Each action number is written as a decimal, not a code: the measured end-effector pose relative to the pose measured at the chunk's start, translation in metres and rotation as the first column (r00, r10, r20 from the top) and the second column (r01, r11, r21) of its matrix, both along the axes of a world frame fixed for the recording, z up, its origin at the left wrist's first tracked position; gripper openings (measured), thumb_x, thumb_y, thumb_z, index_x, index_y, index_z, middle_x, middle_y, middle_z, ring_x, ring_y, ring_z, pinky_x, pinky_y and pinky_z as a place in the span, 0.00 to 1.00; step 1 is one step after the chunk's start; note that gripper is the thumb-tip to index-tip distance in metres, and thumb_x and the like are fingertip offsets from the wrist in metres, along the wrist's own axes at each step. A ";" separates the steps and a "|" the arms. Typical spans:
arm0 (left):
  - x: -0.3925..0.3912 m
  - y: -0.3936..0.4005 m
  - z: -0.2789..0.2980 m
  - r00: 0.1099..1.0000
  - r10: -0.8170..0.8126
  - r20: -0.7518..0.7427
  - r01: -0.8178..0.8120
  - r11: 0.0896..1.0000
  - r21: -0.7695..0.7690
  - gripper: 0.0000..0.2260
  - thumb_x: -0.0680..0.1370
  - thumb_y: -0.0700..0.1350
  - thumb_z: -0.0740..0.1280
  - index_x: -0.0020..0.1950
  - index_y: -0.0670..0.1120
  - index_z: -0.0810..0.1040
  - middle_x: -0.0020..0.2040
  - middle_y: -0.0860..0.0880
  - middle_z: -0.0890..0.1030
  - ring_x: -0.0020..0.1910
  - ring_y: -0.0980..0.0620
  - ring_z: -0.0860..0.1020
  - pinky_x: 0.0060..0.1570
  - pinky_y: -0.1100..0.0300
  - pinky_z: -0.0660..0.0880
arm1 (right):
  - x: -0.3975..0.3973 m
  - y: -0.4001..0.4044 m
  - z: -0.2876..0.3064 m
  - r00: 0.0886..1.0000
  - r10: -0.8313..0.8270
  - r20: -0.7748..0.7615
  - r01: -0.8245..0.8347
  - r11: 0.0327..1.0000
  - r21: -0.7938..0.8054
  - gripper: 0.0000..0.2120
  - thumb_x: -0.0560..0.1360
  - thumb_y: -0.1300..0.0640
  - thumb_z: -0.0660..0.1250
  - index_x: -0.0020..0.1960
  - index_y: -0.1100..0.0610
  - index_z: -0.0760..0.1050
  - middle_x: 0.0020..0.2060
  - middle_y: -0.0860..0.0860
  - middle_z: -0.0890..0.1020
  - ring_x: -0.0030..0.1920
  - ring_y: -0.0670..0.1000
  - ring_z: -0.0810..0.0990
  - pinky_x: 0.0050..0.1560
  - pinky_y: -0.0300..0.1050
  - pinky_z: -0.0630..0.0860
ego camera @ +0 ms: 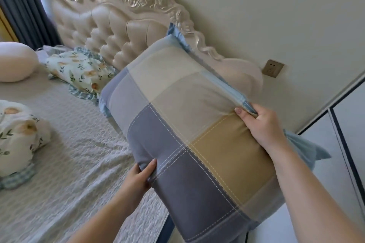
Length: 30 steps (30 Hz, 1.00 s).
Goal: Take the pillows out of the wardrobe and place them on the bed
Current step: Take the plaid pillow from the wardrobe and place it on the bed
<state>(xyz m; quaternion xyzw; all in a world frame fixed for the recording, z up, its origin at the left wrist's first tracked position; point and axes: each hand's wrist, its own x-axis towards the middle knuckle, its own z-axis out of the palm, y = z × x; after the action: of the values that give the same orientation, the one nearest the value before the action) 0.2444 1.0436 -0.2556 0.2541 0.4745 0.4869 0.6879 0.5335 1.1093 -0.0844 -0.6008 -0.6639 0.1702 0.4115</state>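
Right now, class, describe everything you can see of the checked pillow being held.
The checked pillow is plump, its soft fabric cover made of beige, grey, slate-blue and mustard squares with white dashed stitching and a pale blue flanged border. It is held in the air, tilted, over the edge of the bed, in front of the headboard. The left hand has a grip on its lower edge; the right hand pinches the border on the upper side.

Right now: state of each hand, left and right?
Left hand: closed grip on the lower edge of the checked pillow.
Right hand: closed grip on the same pillow's upper edge, at the blue trim.
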 end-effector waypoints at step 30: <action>-0.039 0.372 -0.158 0.872 0.455 -0.182 -0.484 0.747 -0.455 0.23 0.71 0.57 0.71 0.65 0.52 0.74 0.61 0.54 0.81 0.60 0.53 0.77 0.56 0.53 0.71 | -0.116 0.535 -0.265 0.929 0.369 -0.022 -0.350 0.859 -0.375 0.13 0.77 0.50 0.64 0.46 0.61 0.79 0.39 0.64 0.82 0.39 0.61 0.78 0.36 0.48 0.67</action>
<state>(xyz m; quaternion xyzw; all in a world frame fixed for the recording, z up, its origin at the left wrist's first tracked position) 0.2052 1.4153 -0.4139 -0.0406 0.6499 0.5008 0.5702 0.4173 1.6441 -0.3494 -0.5375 -0.7299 0.3514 0.2340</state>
